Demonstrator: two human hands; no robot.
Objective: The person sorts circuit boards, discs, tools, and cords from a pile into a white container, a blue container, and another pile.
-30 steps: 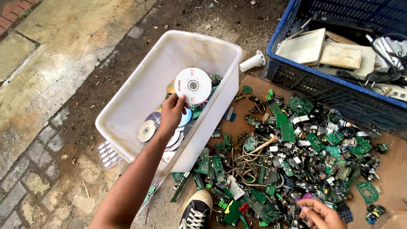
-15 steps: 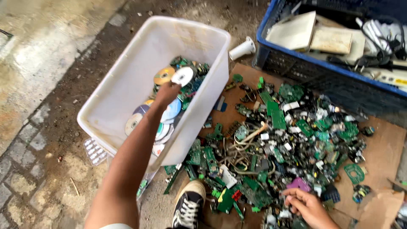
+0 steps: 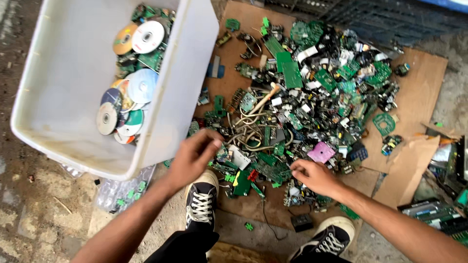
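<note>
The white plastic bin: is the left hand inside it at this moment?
No, the left hand is outside the white plastic bin, beside its wall and above the pile of green circuit boards.

white bin (image 3: 73, 146): top cut off | blue crate (image 3: 380, 14): mostly out of frame | left-hand fingers (image 3: 214, 141): blurred
</note>
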